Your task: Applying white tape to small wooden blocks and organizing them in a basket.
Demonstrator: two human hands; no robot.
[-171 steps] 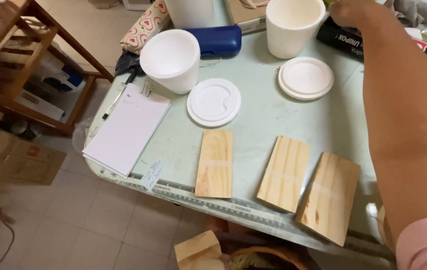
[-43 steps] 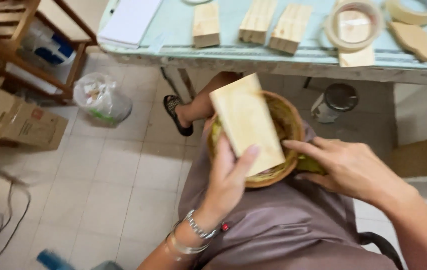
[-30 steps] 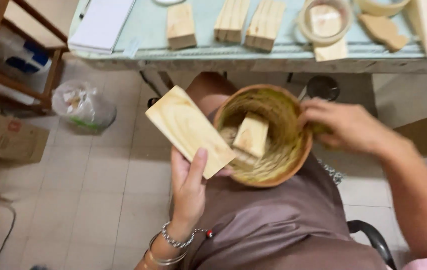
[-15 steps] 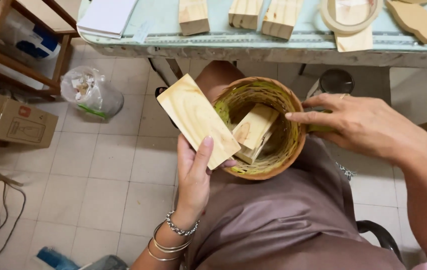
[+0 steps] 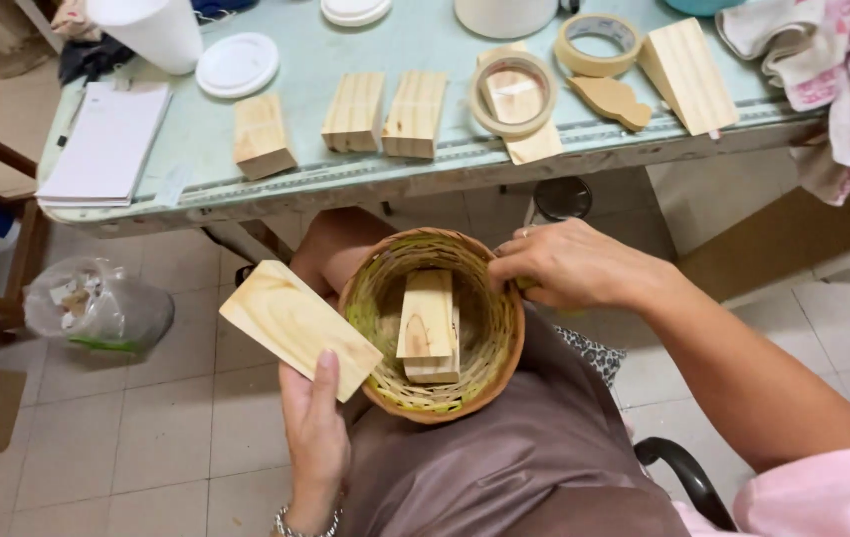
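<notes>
Head view, looking down at a seated person's lap. Left hand (image 5: 315, 438) grips a flat pine block (image 5: 299, 329) from underneath, thumb on top of its near corner; block held tilted just left of the woven basket (image 5: 504, 343), touching or almost touching the rim, can't tell which. Right hand (image 5: 569, 267) closed on the basket's right rim, fingertips hidden behind it. The basket sits on the lap, two smaller wood pieces (image 5: 427, 323) standing inside, the lower one mostly covered by the front one. Green table (image 5: 415, 50) above: three wood blocks (image 5: 353, 124) in a row near the edge, a tape roll (image 5: 514, 94) over another wood piece, a second tape roll (image 5: 599, 45), a cut wooden shape (image 5: 612, 99), a wedge-like block (image 5: 688, 62), white lids (image 5: 237, 65), a notepad (image 5: 104, 144). White cup (image 5: 151, 30) and containers at top cut off by the frame. Pink-white cloth (image 5: 833, 70) at right edge, partly cropped. Plastic bag (image 5: 96, 306) on the floor, contents unclear.
</notes>
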